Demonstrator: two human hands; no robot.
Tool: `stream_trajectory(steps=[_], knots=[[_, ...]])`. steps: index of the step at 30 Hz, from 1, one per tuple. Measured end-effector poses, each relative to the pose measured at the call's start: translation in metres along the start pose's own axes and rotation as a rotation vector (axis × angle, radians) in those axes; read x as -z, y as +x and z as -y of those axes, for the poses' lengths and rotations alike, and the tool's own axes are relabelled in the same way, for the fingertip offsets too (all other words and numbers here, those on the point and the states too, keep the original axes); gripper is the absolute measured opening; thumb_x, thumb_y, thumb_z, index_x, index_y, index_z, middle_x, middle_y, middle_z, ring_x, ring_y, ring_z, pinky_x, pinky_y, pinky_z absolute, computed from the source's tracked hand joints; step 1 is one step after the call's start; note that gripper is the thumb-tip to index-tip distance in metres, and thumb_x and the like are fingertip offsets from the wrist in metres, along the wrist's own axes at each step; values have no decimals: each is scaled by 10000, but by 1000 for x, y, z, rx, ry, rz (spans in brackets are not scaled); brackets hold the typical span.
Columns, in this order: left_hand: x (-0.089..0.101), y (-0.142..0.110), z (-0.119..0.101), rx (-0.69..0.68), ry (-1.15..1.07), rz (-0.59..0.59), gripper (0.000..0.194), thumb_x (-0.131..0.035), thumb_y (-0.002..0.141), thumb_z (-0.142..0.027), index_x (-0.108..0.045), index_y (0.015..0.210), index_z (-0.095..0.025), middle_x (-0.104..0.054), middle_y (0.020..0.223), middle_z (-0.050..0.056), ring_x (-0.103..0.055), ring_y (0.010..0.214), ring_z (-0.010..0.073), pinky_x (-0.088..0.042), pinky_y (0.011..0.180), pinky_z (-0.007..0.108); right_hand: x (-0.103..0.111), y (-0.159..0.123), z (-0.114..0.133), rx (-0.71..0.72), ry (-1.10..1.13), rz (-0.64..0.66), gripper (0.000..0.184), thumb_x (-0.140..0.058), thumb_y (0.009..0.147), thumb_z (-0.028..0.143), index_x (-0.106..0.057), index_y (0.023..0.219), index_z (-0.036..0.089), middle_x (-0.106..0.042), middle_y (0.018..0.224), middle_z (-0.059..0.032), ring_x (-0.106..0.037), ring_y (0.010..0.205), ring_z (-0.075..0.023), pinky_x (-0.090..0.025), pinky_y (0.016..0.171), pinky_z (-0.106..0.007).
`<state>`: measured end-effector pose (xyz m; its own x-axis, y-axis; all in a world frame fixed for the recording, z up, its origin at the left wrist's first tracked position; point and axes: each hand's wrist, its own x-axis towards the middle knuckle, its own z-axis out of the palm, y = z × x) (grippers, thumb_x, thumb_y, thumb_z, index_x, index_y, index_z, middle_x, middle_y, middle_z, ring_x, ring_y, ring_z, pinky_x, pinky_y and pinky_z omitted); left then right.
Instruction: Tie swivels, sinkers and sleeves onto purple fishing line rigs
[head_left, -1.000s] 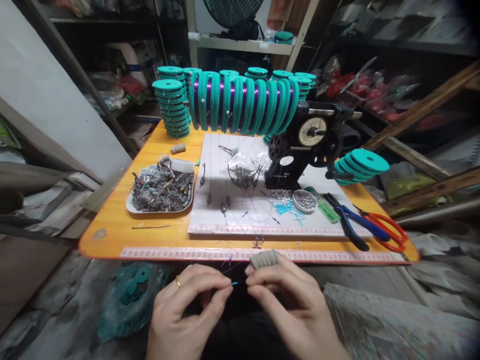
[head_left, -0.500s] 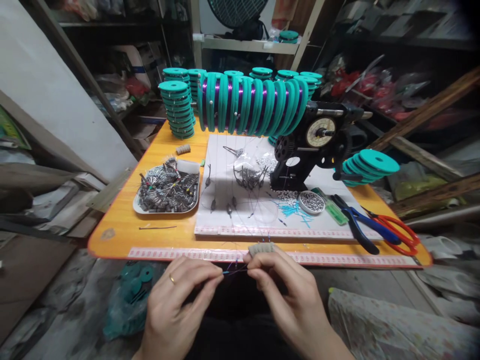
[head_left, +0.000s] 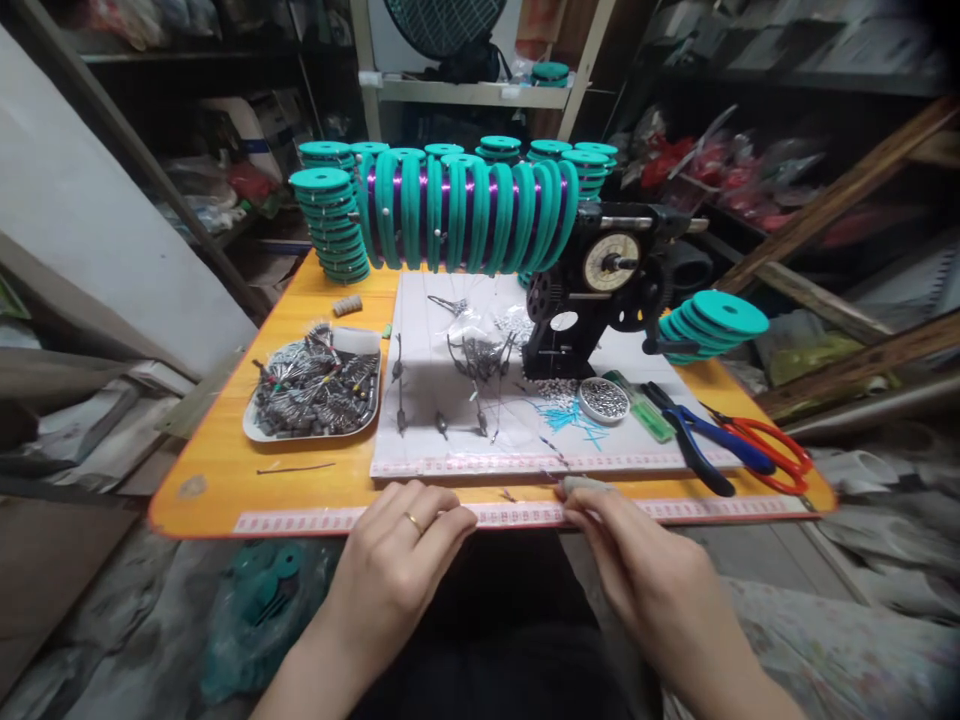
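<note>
My left hand (head_left: pixel 397 560), a ring on one finger, rests at the front edge of the orange table (head_left: pixel 217 480), fingers curled and pinched on the measuring tape (head_left: pixel 300 520); what they pinch is too fine to see. My right hand (head_left: pixel 637 570) is further right at the same edge, fingertips closed on a small grey roll (head_left: pixel 586 485). A small dark piece (head_left: pixel 510 495) lies between the hands. Beyond them a white board (head_left: pixel 435 340) holds thin lines with small sinkers (head_left: pixel 442 425).
A tray (head_left: pixel 259 432) of small dark parts sits left. A black winding machine (head_left: pixel 600 290) carries a row of teal spools (head_left: pixel 465 210); more spools are stacked behind (head_left: pixel 330 225) and right (head_left: pixel 712 325). A bead tin (head_left: pixel 604 398), green lighter (head_left: pixel 645 410), blue pliers (head_left: pixel 705 440) and red scissors (head_left: pixel 772 450) lie right.
Both hands were pinched together below the table edge on a small blue piece. They have risen to the edge and moved apart along the measuring tape.
</note>
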<state>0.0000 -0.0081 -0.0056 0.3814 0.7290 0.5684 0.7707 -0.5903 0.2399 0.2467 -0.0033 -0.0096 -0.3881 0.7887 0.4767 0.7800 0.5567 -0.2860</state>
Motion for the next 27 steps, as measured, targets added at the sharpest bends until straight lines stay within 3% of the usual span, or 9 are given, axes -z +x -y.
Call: stream_trajectory(steps=[6,9,12,18,21,27], knots=[[-2,12,0,-58,27,79,138,-650,837,-94,-642,910,-211,-625,823,-27,-545,765,64,-392,695,200,13,-12,-16,-61,-124,-13,184,-449,1025,232,-624,1038,177,-651,1004,-80,-691,800,-186,-492,638,-287],[0,13,0,-46,25,130,151,-644,842,-106,-633,936,-223,-621,847,-31,-549,774,62,-412,696,191,18,-11,-8,-99,-51,-78,192,-489,1007,207,-647,1104,160,-613,987,-94,-674,838,-175,-502,690,-272],[1,15,-1,-42,16,166,148,-637,845,-112,-627,934,-230,-614,844,-37,-550,773,60,-427,696,185,15,-9,10,-83,32,-139,247,-553,961,143,-642,1191,158,-574,925,-87,-638,733,-138,-505,655,-248],[0,17,-1,-50,14,177,153,-641,846,-127,-634,950,-239,-609,864,-40,-549,795,58,-446,726,174,-14,-12,39,-19,118,79,406,-500,973,176,-563,1373,148,-641,921,-106,-657,632,-190,-529,523,-309],[-1,15,0,-63,-3,164,157,-635,846,-119,-640,961,-227,-613,890,-31,-556,829,57,-450,752,165,-18,-19,34,-72,98,126,434,-476,985,193,-539,1415,184,-636,969,-119,-675,662,-215,-556,535,-344],[-3,9,5,-66,-20,183,166,-574,886,-151,-648,1013,-228,-615,1003,-22,-559,950,44,-415,889,139,-6,-41,10,-161,11,78,458,-478,1002,218,-486,1460,241,-588,932,-83,-656,647,-177,-536,523,-298]])
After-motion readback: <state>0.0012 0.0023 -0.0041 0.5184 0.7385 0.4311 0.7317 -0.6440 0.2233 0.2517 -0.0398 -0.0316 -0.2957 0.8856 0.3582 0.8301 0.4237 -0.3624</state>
